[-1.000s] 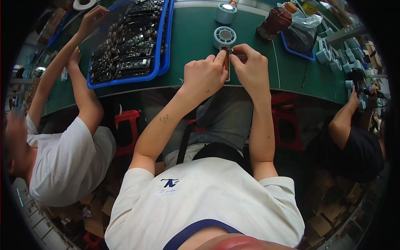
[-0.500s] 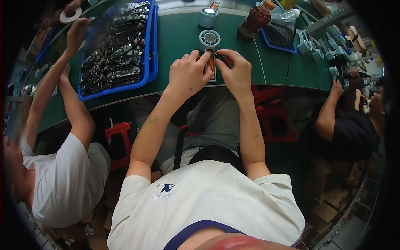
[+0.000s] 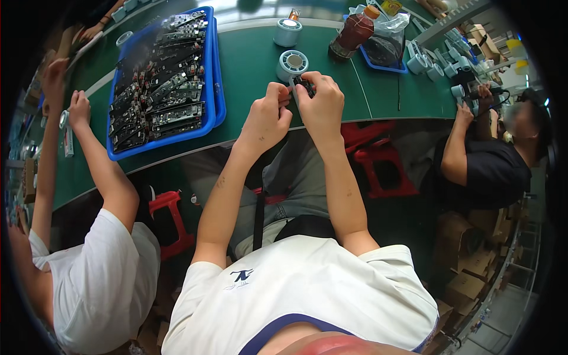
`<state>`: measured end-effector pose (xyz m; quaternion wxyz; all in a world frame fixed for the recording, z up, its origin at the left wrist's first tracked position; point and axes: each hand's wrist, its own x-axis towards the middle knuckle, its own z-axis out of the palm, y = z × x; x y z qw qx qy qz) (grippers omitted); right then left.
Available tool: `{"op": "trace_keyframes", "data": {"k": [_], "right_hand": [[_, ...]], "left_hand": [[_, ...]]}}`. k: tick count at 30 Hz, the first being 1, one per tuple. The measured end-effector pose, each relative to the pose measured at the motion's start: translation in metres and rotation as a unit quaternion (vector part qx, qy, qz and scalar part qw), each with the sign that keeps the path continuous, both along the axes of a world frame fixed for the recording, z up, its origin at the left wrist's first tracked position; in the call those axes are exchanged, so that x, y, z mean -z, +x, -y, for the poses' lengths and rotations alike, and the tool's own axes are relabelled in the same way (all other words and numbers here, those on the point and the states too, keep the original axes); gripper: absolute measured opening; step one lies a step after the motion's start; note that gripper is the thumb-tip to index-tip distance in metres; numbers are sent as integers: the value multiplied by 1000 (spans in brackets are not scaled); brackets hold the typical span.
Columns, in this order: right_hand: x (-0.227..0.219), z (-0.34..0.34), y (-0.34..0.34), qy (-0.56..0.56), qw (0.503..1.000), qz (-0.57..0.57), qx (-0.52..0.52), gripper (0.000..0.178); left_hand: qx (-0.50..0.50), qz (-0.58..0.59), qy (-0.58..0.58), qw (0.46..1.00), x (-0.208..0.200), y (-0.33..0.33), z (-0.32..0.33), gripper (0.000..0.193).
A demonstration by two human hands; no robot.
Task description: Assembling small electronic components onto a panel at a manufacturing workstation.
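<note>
While both bare hands are raised over the near edge of the green table (image 3: 254, 66), the R hand (image 3: 323, 105) is pinching a small dark board (image 3: 304, 87) btwn thumb and fingers. L hand (image 3: 267, 117) is just beside it, fingers curled in, thumb close to the index; whether its tips grip anything cannot be told. Board loc.: immediately on the near side of a pale blue round unit (image 3: 293, 64), slotted ring and grey centre facing up; contact btwn board and unit not determinable, fingers obstruct. Beyond it, a 2nd pale blue unit (image 3: 287, 34), bright on top. To the L, a large blue tray (image 3: 209, 77) filled w/ dark circuit boards (image 3: 171, 89), stacked on another blue tray (image 3: 220, 103). To the R, a dark red bottle (image 3: 351, 36) w/ orange cap, adj. to a smaller blue tray (image 3: 384, 68) holding a plastic bag (image 3: 386, 46); thin dark rod (image 3: 399, 92) nearby, pale blue housings (image 3: 418, 64) farther R. Co-worker in white sleeves (image 3: 115, 248) seated at L, another in black shirt (image 3: 488, 171) at far R; red stools (image 3: 387, 174) below table level.
</note>
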<state>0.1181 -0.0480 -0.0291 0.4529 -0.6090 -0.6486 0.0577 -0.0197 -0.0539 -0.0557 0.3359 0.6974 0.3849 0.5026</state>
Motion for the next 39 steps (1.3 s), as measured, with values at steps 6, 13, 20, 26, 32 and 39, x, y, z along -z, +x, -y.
{"op": "trace_keyframes", "data": {"k": [6,13,20,26,32,39], "right_hand": [[1,-3,-2,19,999,47,10,16],[6,-5,6,83,992,91,-30,16],[10,-5,26,21,997,15,-76,22],[9,-6,21,-2,973,230,-35,32],[6,-19,27,-89,969,187,-137,29],[-44,-34,18,-75,977,82,-181,28]], "left_hand": [[8,-11,-4,1000,0,-3,-2,27],[21,-80,-1,997,-7,-6,-2,28],[26,-92,10,995,-6,-6,2,27],[20,-111,35,993,-11,-6,5,25],[15,-129,88,988,-10,0,7,21],[12,-144,61,988,-9,-2,2,17]]}}
